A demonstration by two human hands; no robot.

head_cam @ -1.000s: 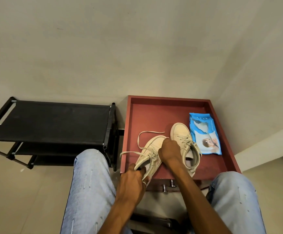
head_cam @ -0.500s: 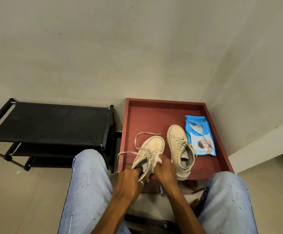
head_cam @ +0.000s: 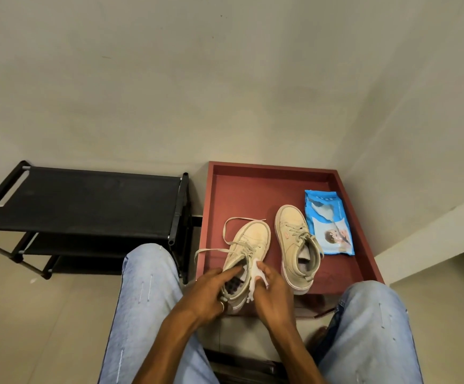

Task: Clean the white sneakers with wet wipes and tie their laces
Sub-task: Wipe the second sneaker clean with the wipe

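Two off-white sneakers lie in a dark red tray [head_cam: 269,187]. The left sneaker [head_cam: 250,242] has loose laces trailing to the left over the tray's edge. My left hand [head_cam: 211,293] grips its heel and collar. My right hand [head_cam: 273,293] presses a crumpled white wet wipe [head_cam: 255,275] against the shoe's right side near the heel. The right sneaker [head_cam: 294,242] stands free beside it, its laces threaded. A blue pack of wet wipes [head_cam: 329,223] lies flat at the tray's right side.
A black shoe rack [head_cam: 81,200] stands left of the tray against the wall. My knees in light jeans [head_cam: 147,295] flank the tray's near edge. Walls close in behind and to the right. Beige floor spreads at lower left.
My right hand slid from the left sneaker's tongue area back to its heel side, with the white wipe now showing. The camera view shifted slightly. My left hand stays on the heel.
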